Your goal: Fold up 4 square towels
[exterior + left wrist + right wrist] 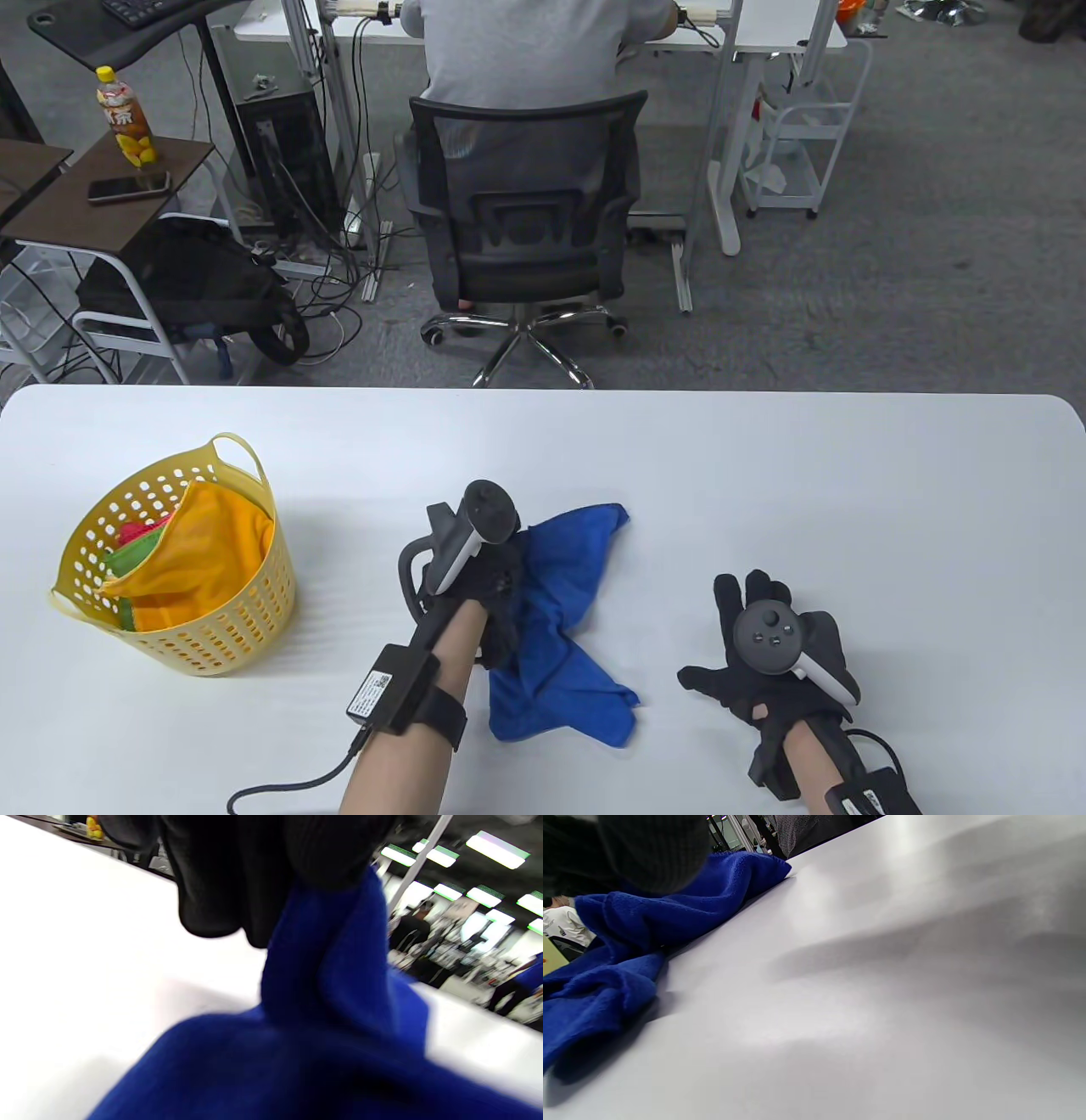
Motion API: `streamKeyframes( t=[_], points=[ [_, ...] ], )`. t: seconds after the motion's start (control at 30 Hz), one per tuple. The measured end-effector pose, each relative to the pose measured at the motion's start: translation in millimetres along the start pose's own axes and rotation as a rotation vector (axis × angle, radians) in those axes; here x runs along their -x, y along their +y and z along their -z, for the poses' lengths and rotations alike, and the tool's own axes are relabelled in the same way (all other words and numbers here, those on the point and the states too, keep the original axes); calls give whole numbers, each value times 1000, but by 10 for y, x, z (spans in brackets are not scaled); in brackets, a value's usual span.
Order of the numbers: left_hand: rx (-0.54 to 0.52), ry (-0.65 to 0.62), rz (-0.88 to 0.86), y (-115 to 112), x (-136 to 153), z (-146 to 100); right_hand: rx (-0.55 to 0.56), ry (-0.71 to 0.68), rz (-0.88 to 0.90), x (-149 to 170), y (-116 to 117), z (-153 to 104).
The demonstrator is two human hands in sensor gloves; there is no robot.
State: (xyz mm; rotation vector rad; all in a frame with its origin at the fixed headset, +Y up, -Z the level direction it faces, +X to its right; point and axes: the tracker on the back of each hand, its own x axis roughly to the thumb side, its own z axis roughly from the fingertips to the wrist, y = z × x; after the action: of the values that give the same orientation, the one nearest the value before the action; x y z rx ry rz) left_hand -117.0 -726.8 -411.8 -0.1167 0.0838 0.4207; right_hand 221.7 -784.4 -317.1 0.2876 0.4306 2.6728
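A crumpled blue towel (pixel 564 637) lies on the white table (pixel 764 475) near the front middle. My left hand (pixel 501 594) grips a bunch of it at the towel's left side; the left wrist view shows the black gloved fingers (pixel 254 870) pinching the blue cloth (pixel 331 976), which hangs down from them. My right hand (pixel 764 645) rests flat on the table to the right of the towel, fingers spread, holding nothing. The right wrist view shows the towel (pixel 649 921) to its left, apart from that hand.
A yellow perforated basket (pixel 182 569) stands at the table's left with orange, green and red towels (pixel 204 543) inside. Beyond the far table edge are an office chair (pixel 522 221) and a seated person.
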Motion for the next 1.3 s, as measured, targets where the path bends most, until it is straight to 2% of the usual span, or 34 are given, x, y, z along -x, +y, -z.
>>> streamKeyframes(
  t=[0.17, 0.23, 0.3, 0.37, 0.43, 0.6, 0.67, 0.77, 0.97, 1.1, 1.3],
  points=[
    [-46, -90, -215, 378, -116, -382, 28, -40, 25, -92, -50, -66],
    [-27, -116, -266, 513, -169, -517, 55, -63, 37, -132, -78, -97],
    [-21, -159, -326, 652, -235, -698, 131, -122, 99, -231, -141, -151],
    [3, -213, -370, 712, -290, -848, 159, -179, 172, -323, -171, -194],
    [26, -283, -448, 700, -358, -1061, 242, -242, 280, -448, -201, -271],
    [34, -390, -497, 536, -509, -1397, 303, -349, 487, -625, -247, -408],
    [53, -434, -483, 400, -582, -1496, 322, -372, 557, -668, -240, -447],
    [84, -466, -467, 234, -649, -1549, 294, -385, 514, -700, -210, -459],
    [139, -476, -466, 119, -658, -1509, 318, -409, 494, -716, -188, -438],
    [103, -463, -436, 122, -622, -1486, 286, -435, 473, -717, -182, -419],
    [49, -447, -361, 141, -589, -1473, 295, -440, 548, -636, -197, -394]
  ],
)
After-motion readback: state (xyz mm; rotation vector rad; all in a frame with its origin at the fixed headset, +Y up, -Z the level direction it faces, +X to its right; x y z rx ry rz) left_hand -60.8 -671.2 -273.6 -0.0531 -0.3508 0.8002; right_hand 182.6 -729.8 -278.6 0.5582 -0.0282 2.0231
